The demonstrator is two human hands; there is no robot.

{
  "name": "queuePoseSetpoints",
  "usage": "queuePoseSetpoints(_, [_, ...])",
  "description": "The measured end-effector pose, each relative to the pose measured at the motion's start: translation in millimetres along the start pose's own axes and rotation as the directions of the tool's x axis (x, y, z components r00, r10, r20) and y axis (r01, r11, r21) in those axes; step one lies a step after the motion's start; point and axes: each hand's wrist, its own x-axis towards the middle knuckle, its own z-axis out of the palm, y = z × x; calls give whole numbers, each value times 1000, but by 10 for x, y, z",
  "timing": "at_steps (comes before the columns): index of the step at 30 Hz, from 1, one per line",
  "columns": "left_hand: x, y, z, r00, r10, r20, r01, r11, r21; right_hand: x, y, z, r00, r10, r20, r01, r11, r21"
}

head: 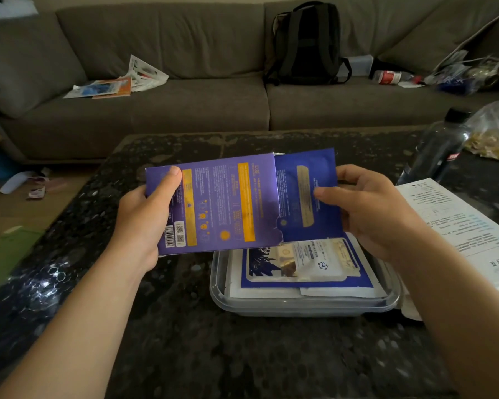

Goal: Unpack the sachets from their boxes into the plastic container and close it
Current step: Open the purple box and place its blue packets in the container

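A flat purple box (222, 205) with orange bands and a barcode was held roughly level above the table (185, 326), with its printed face turned up and its right end torn open. A dark blue sachet (306, 197) was seen about halfway out of that end. Beneath the box's right part, a clear plastic container (222, 295) was set uncovered on the table, with blue-and-white sachets (306, 272) laid flat inside.

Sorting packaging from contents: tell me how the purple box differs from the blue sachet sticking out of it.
The purple box is lighter, with orange bands; the blue sachet is darker, with a pale band. The left hand grips the box; the right hand pinches the sachet. The sachet sits partly inside the box. Both are flat.
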Motion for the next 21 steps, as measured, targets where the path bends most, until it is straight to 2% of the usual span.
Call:
queuePoseSetpoints(3, [18,-15,-19,1000,0,26,0,1000,25,-5,-9,9,998,-55,6,55,998,6])
queuePoseSetpoints(7, [31,-21,-42,1000,-7,26,6,999,37,24,19,-1,994,-57,-92,53,997,-49])
queuePoseSetpoints(14, [107,-5,-126,997,-30,-75,30,1000,-3,88,40,-140,962,-18,-272,26,999,26])
queuePoseSetpoints(21, [160,11,-218,975,-124,-184,108,989,-97,67,50,-228,908,-117,-402,170,981,99])
